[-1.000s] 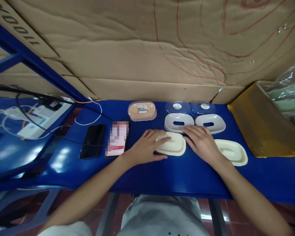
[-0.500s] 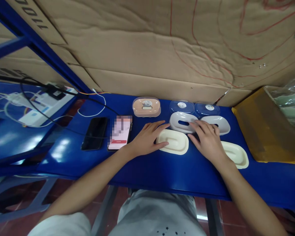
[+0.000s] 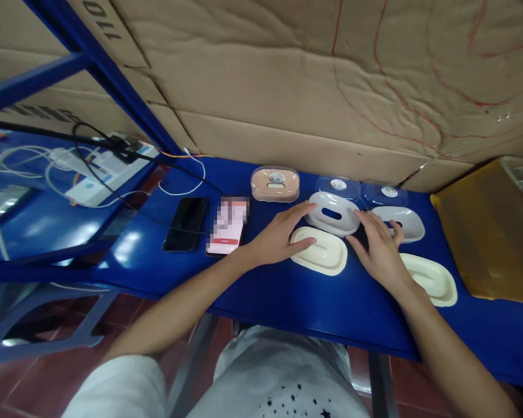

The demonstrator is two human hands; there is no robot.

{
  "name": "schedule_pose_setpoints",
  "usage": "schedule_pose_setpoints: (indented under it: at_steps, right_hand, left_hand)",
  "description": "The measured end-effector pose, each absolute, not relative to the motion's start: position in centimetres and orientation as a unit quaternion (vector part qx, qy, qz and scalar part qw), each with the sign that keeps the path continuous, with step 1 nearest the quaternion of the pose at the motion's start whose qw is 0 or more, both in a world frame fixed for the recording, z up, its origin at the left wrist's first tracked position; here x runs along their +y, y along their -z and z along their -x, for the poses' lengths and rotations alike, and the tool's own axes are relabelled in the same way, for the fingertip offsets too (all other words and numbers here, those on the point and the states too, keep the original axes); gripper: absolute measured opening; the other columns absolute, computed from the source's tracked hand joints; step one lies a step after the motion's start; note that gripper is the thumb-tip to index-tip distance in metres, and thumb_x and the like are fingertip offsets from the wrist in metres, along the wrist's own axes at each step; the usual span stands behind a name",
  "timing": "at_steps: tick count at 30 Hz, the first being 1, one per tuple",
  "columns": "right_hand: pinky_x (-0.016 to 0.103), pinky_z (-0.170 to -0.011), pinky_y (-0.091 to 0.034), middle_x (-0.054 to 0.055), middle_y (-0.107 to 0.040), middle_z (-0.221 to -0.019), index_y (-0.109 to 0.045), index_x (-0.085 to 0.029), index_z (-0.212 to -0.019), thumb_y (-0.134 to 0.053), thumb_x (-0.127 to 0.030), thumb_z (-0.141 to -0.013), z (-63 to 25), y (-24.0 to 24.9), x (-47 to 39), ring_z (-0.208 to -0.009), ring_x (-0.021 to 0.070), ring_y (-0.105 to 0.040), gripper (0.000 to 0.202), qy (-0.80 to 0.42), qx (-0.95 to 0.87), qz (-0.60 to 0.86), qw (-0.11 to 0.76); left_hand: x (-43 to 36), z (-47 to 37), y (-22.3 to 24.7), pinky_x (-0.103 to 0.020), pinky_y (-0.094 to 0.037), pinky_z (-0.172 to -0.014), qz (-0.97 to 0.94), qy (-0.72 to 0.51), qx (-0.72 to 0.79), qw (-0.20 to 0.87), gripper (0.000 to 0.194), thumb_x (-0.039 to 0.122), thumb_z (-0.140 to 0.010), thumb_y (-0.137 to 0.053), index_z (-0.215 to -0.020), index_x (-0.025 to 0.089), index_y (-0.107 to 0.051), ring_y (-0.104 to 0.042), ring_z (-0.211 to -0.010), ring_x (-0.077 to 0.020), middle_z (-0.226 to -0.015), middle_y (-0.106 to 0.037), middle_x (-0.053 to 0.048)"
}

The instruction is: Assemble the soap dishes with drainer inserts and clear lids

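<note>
A pale grey-white soap dish with an oval slot (image 3: 311, 217) sits between my hands. My left hand (image 3: 279, 237) has its fingertips at the left end, its thumb lower, over the edge of a cream oval tray (image 3: 325, 255). At the right end are the fingers of my right hand (image 3: 381, 252), thumb apart below. Together they grip the dish by its ends; whether it is off the table I cannot tell. A second white slotted dish (image 3: 412, 223) lies behind my right hand, partly hidden. Another cream tray (image 3: 433, 281) lies right of that wrist.
Two clear lids with round stickers, a left lid (image 3: 326, 188) and a right lid (image 3: 377, 194), stand behind the dishes. Left of them is a peach soap box (image 3: 264, 188). Two phones, one black (image 3: 185, 223) and one lit (image 3: 226, 232), lie left. A taped carton (image 3: 488, 232) bounds the right.
The camera view has shifted, so most things sit farther right. My fingers have settled at both ends of the white slotted dish, which has moved slightly away from the cream tray.
</note>
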State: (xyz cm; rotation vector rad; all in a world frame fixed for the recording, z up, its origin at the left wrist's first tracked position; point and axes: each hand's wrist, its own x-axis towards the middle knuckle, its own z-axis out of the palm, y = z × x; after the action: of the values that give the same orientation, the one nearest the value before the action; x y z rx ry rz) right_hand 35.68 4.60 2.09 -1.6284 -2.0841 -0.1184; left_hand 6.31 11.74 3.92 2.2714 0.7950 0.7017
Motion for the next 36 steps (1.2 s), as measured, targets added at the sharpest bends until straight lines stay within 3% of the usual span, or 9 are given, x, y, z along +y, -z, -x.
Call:
schedule_pose_setpoints:
  at_steps: [4, 7, 10, 13, 17, 19, 26, 30, 36]
  right_hand:
    - [0.065, -0.124, -0.03, 0.019, -0.061, -0.157, -0.036, -0.029, -0.167, -0.056, -0.038, -0.111, -35.5, -3.6, 4.0, -0.149, 0.039, -0.056, 0.06, 0.027, -0.776, 0.573, 0.262]
    - [0.06, -0.122, -0.04, 0.02, -0.054, -0.16, -0.034, -0.03, -0.168, -0.059, -0.038, -0.109, -35.3, -5.3, 3.0, -0.15, 0.0388, -0.053, 0.065, 0.005, -0.797, 0.548, 0.254]
    - [0.056, -0.122, -0.046, 0.019, -0.051, -0.159, -0.034, -0.031, -0.169, -0.062, -0.038, -0.108, -35.3, -6.6, 2.1, -0.149, 0.0369, -0.053, 0.068, -0.049, -0.807, 0.538, 0.239]
    - [0.057, -0.123, -0.048, 0.018, -0.049, -0.16, -0.035, -0.03, -0.169, -0.062, -0.039, -0.107, -35.4, -6.8, 1.7, -0.151, 0.0362, -0.052, 0.068, -0.081, -0.813, 0.534, 0.218]
    - [0.059, -0.12, -0.053, 0.018, -0.037, -0.173, -0.036, -0.032, -0.17, -0.062, -0.039, -0.108, -35.0, -6.1, 1.5, -0.154, 0.0378, -0.049, 0.068, -0.102, -0.835, 0.509, 0.18]
    - [0.06, -0.117, -0.054, 0.016, -0.036, -0.175, -0.039, -0.033, -0.169, -0.062, -0.038, -0.108, -34.6, -5.9, 1.3, -0.153, 0.0385, -0.051, 0.065, -0.096, -0.851, 0.491, 0.16]
    - [0.065, -0.115, -0.053, 0.014, -0.034, -0.178, -0.039, -0.035, -0.17, -0.068, -0.039, -0.105, -33.9, -5.7, 1.3, -0.153, 0.0421, -0.049, 0.071, -0.052, -0.874, 0.467, 0.124]
    - [0.064, -0.114, -0.054, 0.018, -0.037, -0.176, -0.04, -0.03, -0.169, -0.067, -0.038, -0.106, -34.3, -5.2, 1.6, -0.152, 0.0419, -0.051, 0.068, -0.034, -0.871, 0.473, 0.129]
    - [0.065, -0.111, -0.055, 0.021, -0.041, -0.173, -0.048, -0.026, -0.163, -0.064, -0.041, -0.108, -34.7, -5.2, 1.9, -0.147, 0.0433, -0.056, 0.06, -0.003, -0.862, 0.491, 0.125]
  left_hand:
    - [11.1, -5.7, -4.0, -0.054, -0.051, -0.123, -0.831, -0.319, 0.3, 0.343, 0.072, 0.036, -0.103, -0.068, -0.167, 0.033, -0.035, -0.047, -0.154, -0.0322, -0.168, -0.043, -0.014]
    - [10.9, -5.5, -3.9, -0.05, -0.062, -0.111, -0.799, -0.32, 0.313, 0.401, 0.087, 0.034, -0.094, -0.078, -0.168, 0.038, -0.033, -0.058, -0.137, -0.0302, -0.164, -0.039, -0.013]
    - [10.9, -5.3, -3.9, -0.049, -0.065, -0.104, -0.785, -0.301, 0.318, 0.438, 0.099, 0.033, -0.087, -0.085, -0.169, 0.04, -0.031, -0.063, -0.127, -0.0282, -0.167, -0.034, -0.013]
    - [11.1, -4.8, -4.2, -0.05, -0.063, -0.105, -0.806, -0.257, 0.304, 0.438, 0.097, 0.034, -0.089, -0.086, -0.169, 0.04, -0.032, -0.064, -0.124, -0.0276, -0.166, -0.039, -0.013]
    - [11.3, -3.8, -4.6, -0.057, -0.048, -0.124, -0.859, -0.185, 0.293, 0.378, 0.1, 0.04, -0.089, -0.088, -0.171, 0.038, -0.033, -0.049, -0.151, -0.0372, -0.166, -0.04, -0.014]
    - [11.4, -3.5, -4.6, -0.061, -0.043, -0.127, -0.877, -0.165, 0.296, 0.342, 0.102, 0.041, -0.087, -0.09, -0.171, 0.038, -0.034, -0.046, -0.153, -0.0402, -0.164, -0.042, -0.014]
    - [11.7, -3.8, -4.1, -0.063, -0.044, -0.124, -0.912, -0.171, 0.279, 0.249, 0.096, 0.039, -0.091, -0.085, -0.171, 0.034, -0.031, -0.046, -0.152, -0.0413, -0.161, -0.041, -0.018]
    - [11.5, -4.2, -3.7, -0.061, -0.046, -0.121, -0.921, -0.172, 0.284, 0.202, 0.086, 0.041, -0.095, -0.081, -0.168, 0.027, -0.036, -0.051, -0.146, -0.0404, -0.155, -0.047, -0.02]
    - [11.0, -4.7, -3.6, -0.063, -0.043, -0.121, -0.927, -0.152, 0.284, 0.191, 0.078, 0.043, -0.104, -0.069, -0.17, 0.029, -0.03, -0.044, -0.154, -0.0417, -0.17, -0.038, -0.022]
